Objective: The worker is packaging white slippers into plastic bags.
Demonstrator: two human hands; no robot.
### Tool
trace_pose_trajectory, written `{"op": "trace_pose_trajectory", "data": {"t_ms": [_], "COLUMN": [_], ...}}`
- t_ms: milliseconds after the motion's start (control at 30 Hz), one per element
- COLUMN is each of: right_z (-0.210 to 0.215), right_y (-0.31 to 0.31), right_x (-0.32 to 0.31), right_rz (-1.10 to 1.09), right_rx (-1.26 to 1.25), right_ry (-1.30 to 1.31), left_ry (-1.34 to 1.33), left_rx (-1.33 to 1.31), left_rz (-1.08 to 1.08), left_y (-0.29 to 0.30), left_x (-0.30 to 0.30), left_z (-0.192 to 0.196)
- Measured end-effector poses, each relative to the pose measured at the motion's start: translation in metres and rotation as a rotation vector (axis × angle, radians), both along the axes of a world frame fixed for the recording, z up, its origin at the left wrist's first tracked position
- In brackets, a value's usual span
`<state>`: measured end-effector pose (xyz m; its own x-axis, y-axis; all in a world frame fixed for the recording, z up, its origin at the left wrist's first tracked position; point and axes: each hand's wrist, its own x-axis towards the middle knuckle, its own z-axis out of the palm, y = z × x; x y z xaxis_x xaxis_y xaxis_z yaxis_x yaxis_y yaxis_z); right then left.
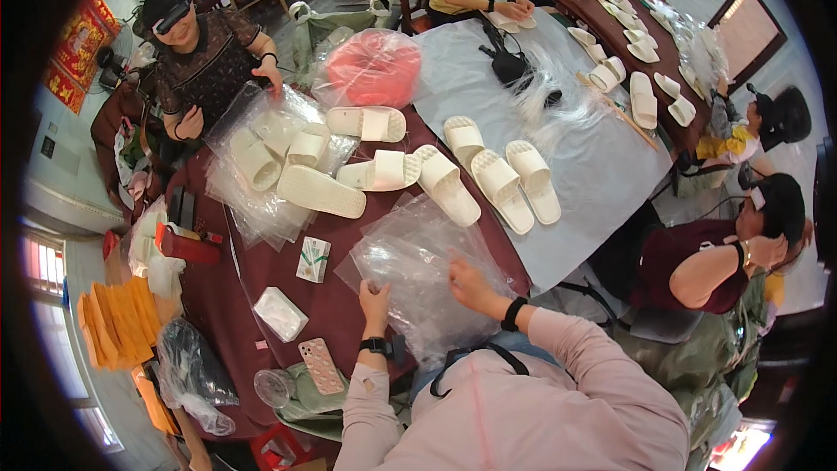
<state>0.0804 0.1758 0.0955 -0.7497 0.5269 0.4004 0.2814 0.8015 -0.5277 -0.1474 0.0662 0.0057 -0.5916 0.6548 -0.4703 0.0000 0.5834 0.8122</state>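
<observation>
Clear plastic bags (417, 270) lie in a crumpled pile on the maroon table (261, 270), right at my hands. Head view: my left hand (375, 296) pinches the near edge, my right hand (466, 283) grips the top sheet. Pile's long axis runs left-right; slippers (488, 179) lie well beyond.

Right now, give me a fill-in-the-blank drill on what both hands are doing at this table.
1. Both hands, left hand and right hand, grip clear plastic ____.
2. The wrist with a black watch is the ____ one.
3. The slippers beyond the bags are ____ in colour.

Missing words: bags; left; cream-white
</observation>
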Motion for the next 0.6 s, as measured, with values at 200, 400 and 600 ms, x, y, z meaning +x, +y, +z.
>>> {"op": "trace_pose_trajectory", "data": {"t_ms": [200,400,600], "right_z": [-0.015,-0.047,-0.059], "right_y": [0.046,0.085,0.096], "right_x": [0.023,0.033,0.038], "right_rz": [-0.228,-0.439,-0.592], "right_rx": [-1.55,-1.443,-1.199], "right_ry": [0.089,0.207,0.142], "left_ry": [-0.299,-0.13,-0.241], "left_rx": [0.327,0.243,0.271], "left_rz": [0.117,0.092,0.167], "left_y": [-0.001,0.011,0.009], "left_x": [0.013,0.026,0.033], "left_z": [0.025,0.046,0.041]}}
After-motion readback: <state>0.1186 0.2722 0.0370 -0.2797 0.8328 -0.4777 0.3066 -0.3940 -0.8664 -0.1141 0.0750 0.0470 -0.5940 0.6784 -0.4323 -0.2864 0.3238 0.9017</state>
